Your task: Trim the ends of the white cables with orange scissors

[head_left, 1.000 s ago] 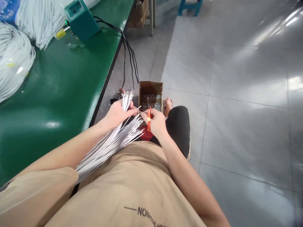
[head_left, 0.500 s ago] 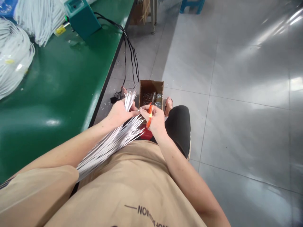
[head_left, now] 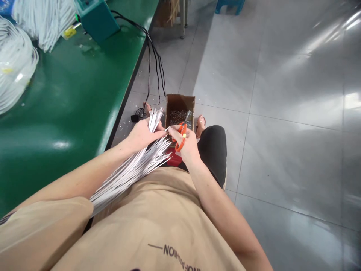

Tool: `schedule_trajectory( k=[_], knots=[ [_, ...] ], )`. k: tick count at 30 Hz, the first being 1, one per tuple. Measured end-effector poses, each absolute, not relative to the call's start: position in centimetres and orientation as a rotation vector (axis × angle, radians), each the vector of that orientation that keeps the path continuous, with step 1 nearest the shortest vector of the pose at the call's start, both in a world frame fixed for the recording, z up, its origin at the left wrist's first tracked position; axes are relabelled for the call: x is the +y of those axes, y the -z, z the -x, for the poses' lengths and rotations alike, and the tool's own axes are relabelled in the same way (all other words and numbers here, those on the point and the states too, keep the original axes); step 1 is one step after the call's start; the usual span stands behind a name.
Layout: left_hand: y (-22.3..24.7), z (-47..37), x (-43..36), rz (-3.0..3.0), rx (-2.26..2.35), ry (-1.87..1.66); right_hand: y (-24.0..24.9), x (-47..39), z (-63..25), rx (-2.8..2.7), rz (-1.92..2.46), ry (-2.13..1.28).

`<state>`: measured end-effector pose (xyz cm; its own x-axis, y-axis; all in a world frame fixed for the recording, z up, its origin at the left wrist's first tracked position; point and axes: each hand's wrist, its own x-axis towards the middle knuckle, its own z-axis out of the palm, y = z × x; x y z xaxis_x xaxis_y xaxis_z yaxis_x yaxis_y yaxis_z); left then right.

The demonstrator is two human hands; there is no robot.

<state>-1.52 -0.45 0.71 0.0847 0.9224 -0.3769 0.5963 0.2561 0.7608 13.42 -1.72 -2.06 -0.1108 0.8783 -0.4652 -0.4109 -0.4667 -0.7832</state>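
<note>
Left hand: closing around a bundle of white wires, which is trailing toward 7 o'clock alongside the forearm. Right hand: carrying orange-handled scissors, blades pointing to 1 o'clock over the cardboard box, fingertips apparently pinching a wire end at 10 o'clock. Step, apparently: singling out one wire. Next move: seemingly calling for a steady pinch, blades pointing clear of the bundle.
</note>
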Motion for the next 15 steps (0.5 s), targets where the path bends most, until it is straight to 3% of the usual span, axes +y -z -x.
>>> schedule_trajectory(
  k=[12,15],
  knots=[
    [0.7,2.3,-0.4,-1.380,1.619,-0.559,2.0,-2.4,-12.3,-0.532,1.184,-1.582],
    [0.3,2.3,-0.4,-1.360,1.572,-0.540,2.4,-1.8,-12.3,-0.578,1.162,-1.692]
  ],
)
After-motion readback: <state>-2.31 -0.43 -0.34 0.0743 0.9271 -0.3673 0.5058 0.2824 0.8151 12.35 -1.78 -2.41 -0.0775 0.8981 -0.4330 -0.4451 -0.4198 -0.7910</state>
